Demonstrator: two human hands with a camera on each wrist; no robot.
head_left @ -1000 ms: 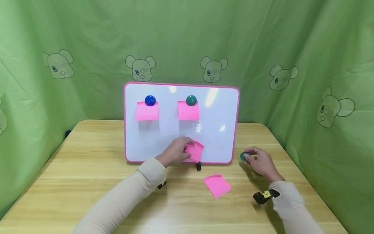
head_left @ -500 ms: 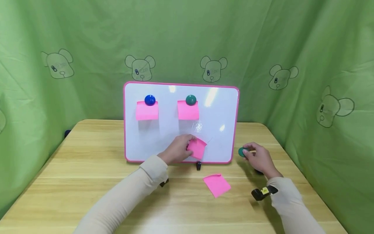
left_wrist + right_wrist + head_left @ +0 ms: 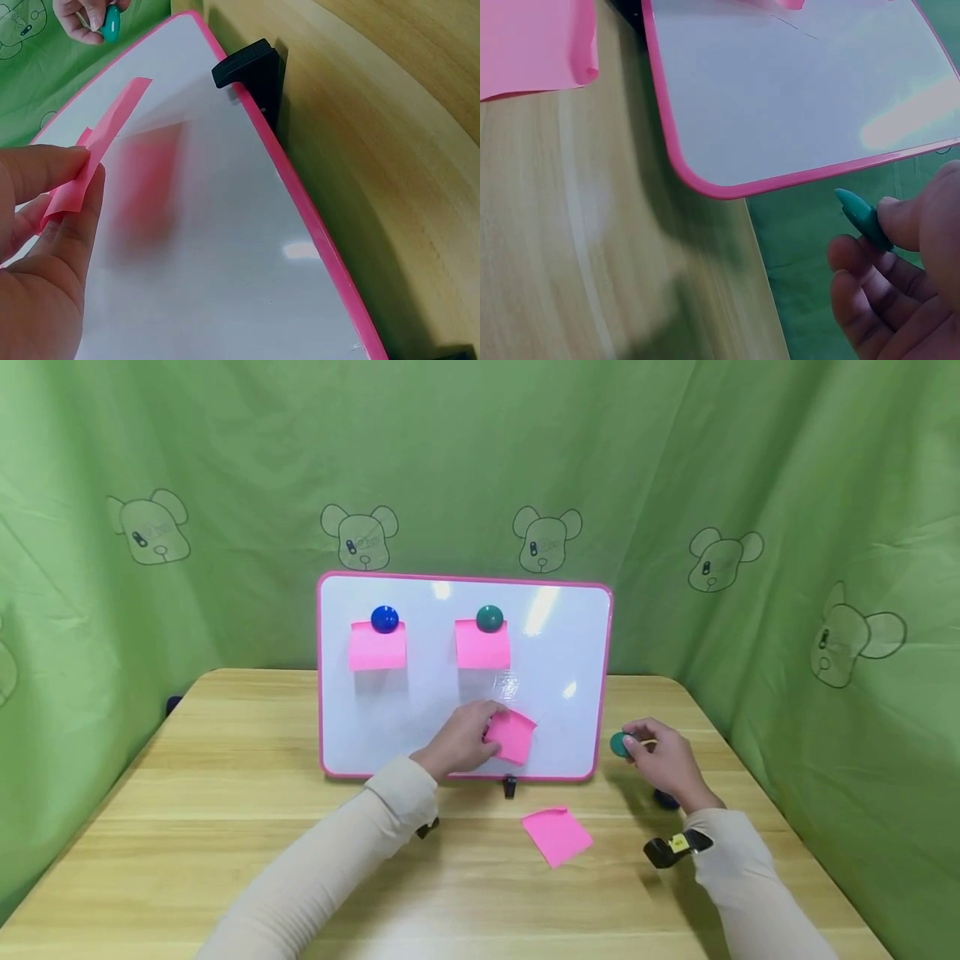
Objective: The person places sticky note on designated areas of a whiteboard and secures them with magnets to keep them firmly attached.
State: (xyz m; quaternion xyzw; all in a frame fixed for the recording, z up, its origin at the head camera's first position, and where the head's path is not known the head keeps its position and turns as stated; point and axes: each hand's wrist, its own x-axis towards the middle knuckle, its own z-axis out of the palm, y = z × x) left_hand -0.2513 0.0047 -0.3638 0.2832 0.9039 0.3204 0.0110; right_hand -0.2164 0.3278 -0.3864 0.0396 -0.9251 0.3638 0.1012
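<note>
My left hand pinches a pink sticky note by its left side, in front of the lower part of the whiteboard. In the left wrist view the note stands off the board, its reflection showing on the white surface. To the right of the board, my right hand pinches a green round magnet between thumb and fingers, above the table. The right wrist view shows this magnet edge-on near the board's pink frame. On the board, a blue magnet and a green magnet each hold a pink note.
Another pink sticky note lies on the wooden table in front of the board. A dark round object lies beneath my right wrist. A black foot supports the board's lower edge. Green curtains hang behind.
My left hand has moved the pink note slightly up and right across the board. My right hand has lifted the green magnet up and a little left, uncovering the dark round object.
</note>
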